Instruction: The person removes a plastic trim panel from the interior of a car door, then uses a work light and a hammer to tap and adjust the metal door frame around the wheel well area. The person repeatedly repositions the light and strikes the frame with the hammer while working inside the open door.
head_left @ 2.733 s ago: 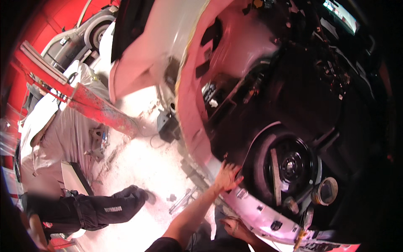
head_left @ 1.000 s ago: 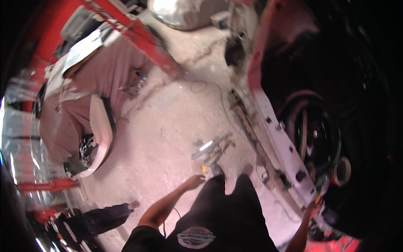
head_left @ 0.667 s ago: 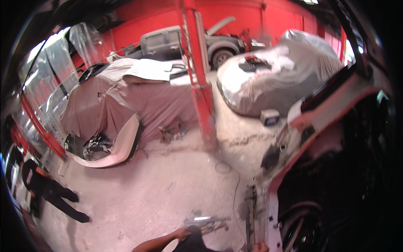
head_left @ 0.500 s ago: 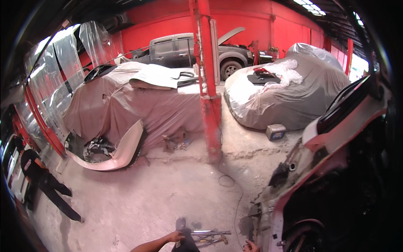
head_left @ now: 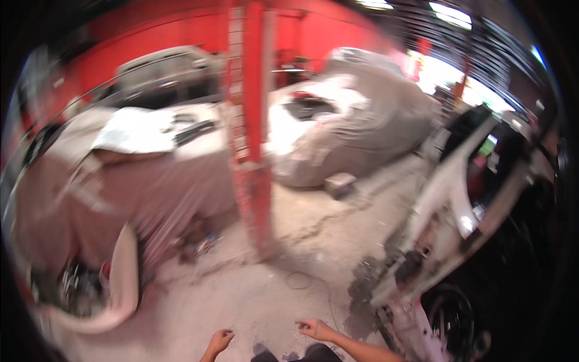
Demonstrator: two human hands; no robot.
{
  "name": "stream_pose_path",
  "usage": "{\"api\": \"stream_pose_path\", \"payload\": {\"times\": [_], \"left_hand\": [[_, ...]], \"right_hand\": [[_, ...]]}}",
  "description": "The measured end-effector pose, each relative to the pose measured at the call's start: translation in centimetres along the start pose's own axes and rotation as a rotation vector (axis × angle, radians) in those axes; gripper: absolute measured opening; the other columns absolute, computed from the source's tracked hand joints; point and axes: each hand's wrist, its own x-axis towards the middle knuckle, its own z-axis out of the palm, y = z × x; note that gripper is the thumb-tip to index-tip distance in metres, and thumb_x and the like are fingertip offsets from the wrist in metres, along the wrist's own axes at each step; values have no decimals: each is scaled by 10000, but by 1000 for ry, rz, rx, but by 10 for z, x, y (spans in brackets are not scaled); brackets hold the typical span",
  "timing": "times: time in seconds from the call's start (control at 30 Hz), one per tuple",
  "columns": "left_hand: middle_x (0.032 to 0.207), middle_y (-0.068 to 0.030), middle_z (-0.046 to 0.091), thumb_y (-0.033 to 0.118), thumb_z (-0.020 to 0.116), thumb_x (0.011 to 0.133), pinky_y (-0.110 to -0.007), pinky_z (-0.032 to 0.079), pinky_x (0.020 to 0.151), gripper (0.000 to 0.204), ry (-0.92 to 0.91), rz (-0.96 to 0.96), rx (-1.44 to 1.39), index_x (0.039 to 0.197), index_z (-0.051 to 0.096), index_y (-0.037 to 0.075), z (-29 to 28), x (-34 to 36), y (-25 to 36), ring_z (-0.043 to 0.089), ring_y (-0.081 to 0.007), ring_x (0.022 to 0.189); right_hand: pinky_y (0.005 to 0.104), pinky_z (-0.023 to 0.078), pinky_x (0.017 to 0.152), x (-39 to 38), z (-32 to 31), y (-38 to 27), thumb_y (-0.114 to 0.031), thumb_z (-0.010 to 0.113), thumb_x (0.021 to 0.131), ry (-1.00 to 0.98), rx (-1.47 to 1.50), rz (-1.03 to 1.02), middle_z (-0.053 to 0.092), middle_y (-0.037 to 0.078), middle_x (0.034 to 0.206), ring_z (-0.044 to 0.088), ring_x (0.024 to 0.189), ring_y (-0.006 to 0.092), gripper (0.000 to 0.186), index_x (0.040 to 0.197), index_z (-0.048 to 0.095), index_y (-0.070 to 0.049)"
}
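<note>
Our left hand (head_left: 222,340) and right hand (head_left: 316,329) curl loosely, holding what we cannot tell; beyond, one cable (head_left: 330,298), looped once, runs near to far left

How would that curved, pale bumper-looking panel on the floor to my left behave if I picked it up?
The bumper-looking panel will probably feel light for its size, since it looks like a thin shell. Its long, bowed shape suggests it may flex if lifted by one end. Its raised end could make it rock when pushed.
</note>
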Motion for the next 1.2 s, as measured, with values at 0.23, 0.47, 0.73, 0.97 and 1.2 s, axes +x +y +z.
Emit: {"api": "stream_pose_path", "payload": {"times": [0.23,0.47,0.73,0.97,1.2], "left_hand": [[957,-166,752,250,671,960,-329,559,712,407,-57,219,-239,1232,689,-51,-91,145,148,723,-201,808],[1008,-128,751,223,652,989,-340,532,860,323,60,486,-90,1161,713,-43,-219,283,348,684,-192,948],[981,-78,731,189,635,1041,-286,544,815,270,310,893,-479,1191,689,-29,-366,340,554,682,-135,891],[1049,-86,730,227,639,1037,-290,524,849,333,409,1120,-507,1259,666,-20,-437,436,684,670,-140,959],[1048,-68,718,197,623,1042,-278,522,868,312,-131,1215,-374,1217,660,-59,-472,509,735,657,-118,964]], "right_hand": [[325,565,734,121,-66,-15,-211,682,937,318,293,255,751,118,948,710,797,168,391,1273,688,-12],[317,543,669,300,-113,-75,-188,663,947,508,323,250,735,96,893,680,753,148,360,1244,697,11],[406,550,717,513,-283,-326,-168,674,947,964,-205,-495,737,183,927,719,791,330,287,1172,703,8],[420,549,664,602,-316,-412,-160,733,898,1125,-494,-460,730,181,894,709,779,379,299,1153,692,-9],[407,563,702,644,-330,-429,-125,728,863,1096,-787,-399,721,153,1033,719,903,321,296,1145,679,-49]]}}
